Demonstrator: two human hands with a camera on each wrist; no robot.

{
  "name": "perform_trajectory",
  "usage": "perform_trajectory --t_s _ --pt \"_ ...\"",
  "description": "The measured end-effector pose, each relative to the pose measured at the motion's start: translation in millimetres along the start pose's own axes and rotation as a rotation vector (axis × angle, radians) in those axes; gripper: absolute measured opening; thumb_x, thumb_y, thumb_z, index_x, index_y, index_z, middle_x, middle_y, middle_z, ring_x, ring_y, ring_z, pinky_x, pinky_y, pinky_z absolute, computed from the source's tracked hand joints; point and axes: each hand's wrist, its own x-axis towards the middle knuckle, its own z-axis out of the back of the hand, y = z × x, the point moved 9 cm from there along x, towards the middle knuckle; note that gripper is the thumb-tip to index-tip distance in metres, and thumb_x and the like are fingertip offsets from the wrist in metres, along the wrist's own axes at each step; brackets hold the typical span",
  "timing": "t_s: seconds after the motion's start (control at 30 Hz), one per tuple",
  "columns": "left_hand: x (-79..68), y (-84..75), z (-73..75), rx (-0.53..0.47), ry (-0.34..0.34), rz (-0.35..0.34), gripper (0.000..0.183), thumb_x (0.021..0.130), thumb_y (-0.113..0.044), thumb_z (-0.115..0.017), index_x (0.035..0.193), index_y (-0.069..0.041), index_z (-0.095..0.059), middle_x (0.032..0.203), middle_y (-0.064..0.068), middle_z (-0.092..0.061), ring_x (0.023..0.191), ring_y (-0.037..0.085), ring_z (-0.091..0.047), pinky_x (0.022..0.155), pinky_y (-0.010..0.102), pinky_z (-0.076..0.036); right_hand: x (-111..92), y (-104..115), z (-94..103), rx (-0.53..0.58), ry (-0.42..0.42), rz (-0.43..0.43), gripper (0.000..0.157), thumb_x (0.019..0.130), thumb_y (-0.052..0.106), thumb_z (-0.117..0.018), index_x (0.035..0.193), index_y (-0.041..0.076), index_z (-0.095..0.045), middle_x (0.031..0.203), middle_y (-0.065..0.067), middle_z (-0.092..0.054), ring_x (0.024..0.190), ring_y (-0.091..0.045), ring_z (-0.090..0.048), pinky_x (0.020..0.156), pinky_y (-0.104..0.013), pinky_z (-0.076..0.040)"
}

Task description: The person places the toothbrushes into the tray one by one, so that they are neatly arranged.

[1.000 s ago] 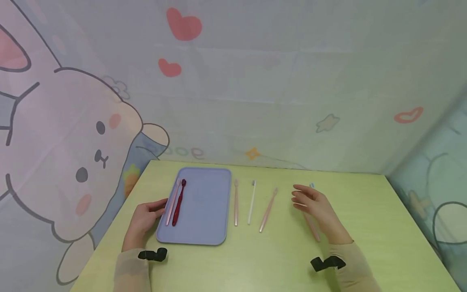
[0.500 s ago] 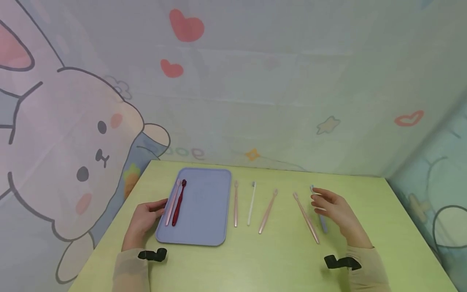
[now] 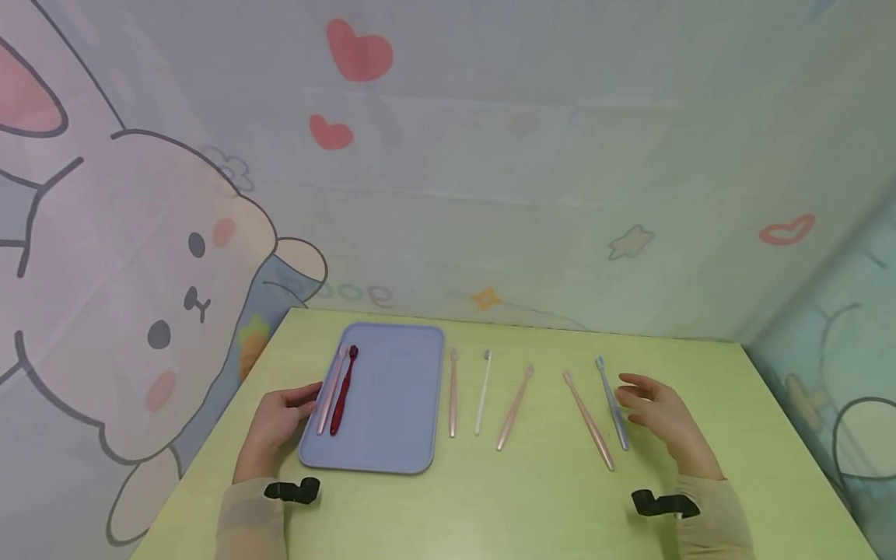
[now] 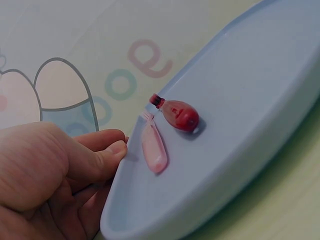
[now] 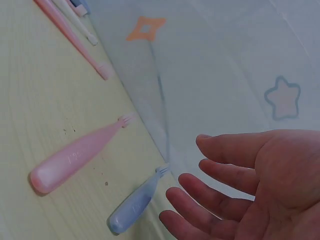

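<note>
My left hand (image 3: 276,426) grips the left edge of the blue-lilac tray (image 3: 392,397), thumb and fingertips at its rim in the left wrist view. A pink toothbrush (image 4: 154,147) and a dark red toothbrush (image 4: 181,116) lie side by side along that edge inside the tray. On the right, my right hand (image 3: 661,416) hovers with relaxed, spread fingers, holding nothing. Just left of its fingertips lies a blue toothbrush (image 3: 613,406). A pink toothbrush (image 5: 75,157) lies slanted beside the blue one on the table.
Between the tray and the right-hand pair, the yellow-green table (image 3: 518,505) bears a pink toothbrush (image 3: 453,397), a white toothbrush (image 3: 483,393) and another pink toothbrush (image 3: 514,408). A printed cloth backdrop (image 3: 490,171) rises behind the table's far edge.
My right hand has moved to the right, from over the slanted pink toothbrush to beside the blue one, uncovering both. My left hand and the tray stay in place.
</note>
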Motion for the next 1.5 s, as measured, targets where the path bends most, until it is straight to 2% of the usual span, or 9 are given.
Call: perform_trajectory --t_s 0.27,0.53,0.87,1.27,1.5 --pt "0.8 -1.8 -1.0 -0.013 -0.002 -0.022 0.041 0.102 -0.002 -0.067 0.143 0.001 -0.066 0.143 0.024 -0.064 0.148 0.048 -0.044 0.123 0.060 -0.031 4.0 -11.3 3.7 -0.020 -0.014 -0.001 0.060 0.110 0.015 -0.061 0.159 -0.011 -0.039 0.151 -0.038 -0.050 0.131 -0.043 -0.059 0.095 -0.037 -0.061" --pt "1.3 -2.5 -0.8 -0.014 -0.003 -0.012 0.041 0.102 -0.002 -0.068 0.143 0.000 -0.066 0.144 0.024 -0.063 0.148 0.048 -0.044 0.123 0.061 -0.032 7.7 -22.2 3.8 -0.023 -0.008 -0.010 0.058 0.108 0.011 -0.063 0.157 -0.012 -0.040 0.150 -0.038 -0.051 0.127 -0.038 -0.063 0.092 -0.032 -0.061" --pt "0.6 -3.2 -0.9 -0.023 0.000 -0.010 0.042 0.102 -0.001 -0.067 0.144 0.001 -0.065 0.143 0.025 -0.063 0.148 0.048 -0.044 0.123 0.061 -0.032 9.7 -26.5 3.9 -0.064 -0.022 -0.016 0.057 0.104 0.007 -0.068 0.152 -0.015 -0.046 0.144 -0.038 -0.056 0.117 -0.033 -0.067 0.082 -0.025 -0.061" --pt "-0.1 -0.7 -1.1 -0.028 0.001 0.001 0.042 0.102 0.000 -0.067 0.144 0.002 -0.064 0.145 0.025 -0.062 0.148 0.048 -0.043 0.123 0.061 -0.031 13.5 -37.4 2.1 -0.048 -0.028 -0.064 0.062 0.098 0.008 -0.077 0.149 -0.015 -0.050 0.145 -0.037 -0.057 0.103 -0.015 -0.070 0.079 -0.024 -0.061" --pt "-0.6 -1.3 -0.8 -0.031 0.002 -0.007 0.042 0.102 0.000 -0.067 0.144 0.002 -0.064 0.145 0.026 -0.062 0.148 0.048 -0.043 0.123 0.060 -0.032 13.1 -34.7 0.0 -0.051 -0.035 -0.069 0.062 0.097 0.007 -0.077 0.148 -0.016 -0.050 0.146 -0.036 -0.057 0.109 -0.021 -0.071 0.078 -0.023 -0.061"
